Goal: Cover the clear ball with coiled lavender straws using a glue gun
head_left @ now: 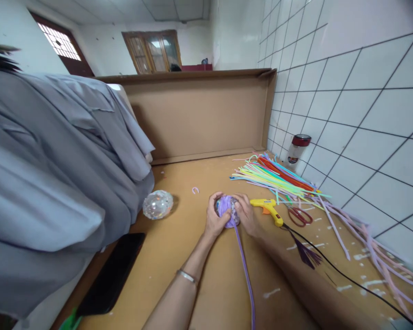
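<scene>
Between my two hands is a rounded object (226, 207) with purple pipe cleaner wound around it in side-by-side rows. My left hand (216, 217) is closed around its left side, the thumb pressing on the purple rows. From the right, my right hand (245, 213) grips the other side with its fingers curled over the top. A long purple pipe cleaner strand (243, 266) trails from the object down toward the front edge. What lies under the winding is mostly hidden. A yellow glue gun (267, 208) lies just right of my right hand.
A clear faceted ball (158, 204) sits left, near grey cloth (99, 183). A black phone-like slab (113, 275) lies front left. Colourful pipe cleaners (278, 176), red-handled scissors (300, 216) and a red-lidded jar (298, 149) are at right. Cardboard (203, 117) stands behind; a black cord (344, 275) crosses the right.
</scene>
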